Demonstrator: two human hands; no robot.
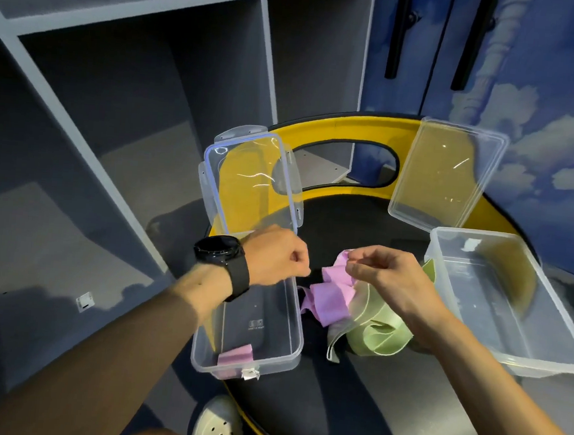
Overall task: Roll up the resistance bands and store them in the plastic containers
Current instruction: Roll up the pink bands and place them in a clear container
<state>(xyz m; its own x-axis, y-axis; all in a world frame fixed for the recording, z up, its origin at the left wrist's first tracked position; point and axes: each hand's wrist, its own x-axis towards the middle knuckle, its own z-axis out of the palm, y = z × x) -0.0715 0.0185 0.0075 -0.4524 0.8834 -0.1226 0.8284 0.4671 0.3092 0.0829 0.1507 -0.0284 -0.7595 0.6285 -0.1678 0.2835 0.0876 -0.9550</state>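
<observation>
The pink resistance band (333, 291) lies in loose folds on the black seat (332, 409) of the yellow-rimmed chair, in the gap between my two open containers, and I use it as my marker for everything else. My right hand (389, 278) pinches its upper end between thumb and fingertips, lifted just above the heap. My left hand (275, 256) is curled into a fist just left of the band, over the far end of the left container (291, 341); I cannot tell whether anything is caught inside it.

A green band (373, 330) is tangled against the pink one on its right side, partly under my right wrist. That is the main risk, I think: if I lift the pink end quickly, the green loops could drag along, or slide off the seat's front edge.

A rolled pink piece (235, 354) already sits in the near corner of the left container (so one band looks stored). If I start this roll slack, it will probably spring open once dropped in.

The right container (517, 324), right of the band, overhangs the seat edge, as far as I can judge; a nudge from my right forearm might tip it. Both lids stand propped behind, and the left lid (250, 183) could fall shut if bumped.
</observation>
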